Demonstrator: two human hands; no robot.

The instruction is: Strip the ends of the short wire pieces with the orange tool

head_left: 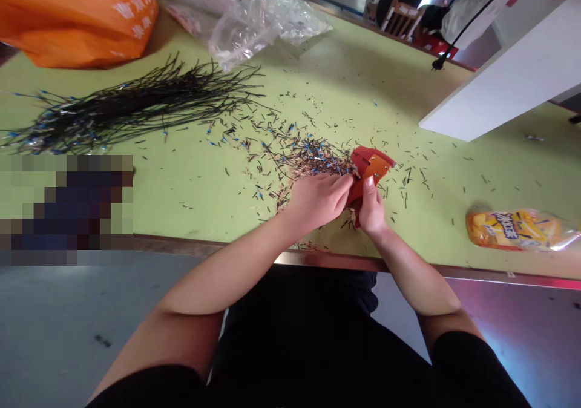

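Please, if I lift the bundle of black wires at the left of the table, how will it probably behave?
The bundle of black wires would probably sag, since the wires look thin and slightly bent. It may also come apart: its right end fans out loosely and no tie shows. Each wire is likely light, being so thin.

Off the flat white panel (494,75): clear, yellow-labelled plastic bottle (512,229) lying on its near side, black plug (438,63) just left, crumpled clear plastic bags (272,20) further left, printed orange plastic bag (82,20) farthest left.
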